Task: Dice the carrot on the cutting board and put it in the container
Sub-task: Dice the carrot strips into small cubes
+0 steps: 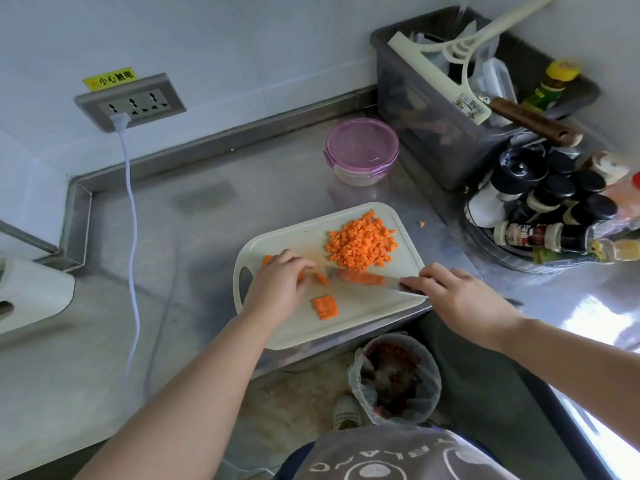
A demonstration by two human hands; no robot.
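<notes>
- One camera only. It sits on the person's head, high over the counter (pixel 207 220).
- It looks forward and down, toward the far wall (pixel 242 46).
- The board (pixel 363 317) is near, in the middle of the view.
- The bin (pixel 429 386) on the floor and the person's shirt (pixel 398 455) show at the near edge, right under the camera.
- The view is very wide, so the counter's edges look bent.

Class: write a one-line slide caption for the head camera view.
Right hand holds the knife by the diced carrot pile on the cutting board; left hand steadies uncut carrot; container lidded.
</notes>
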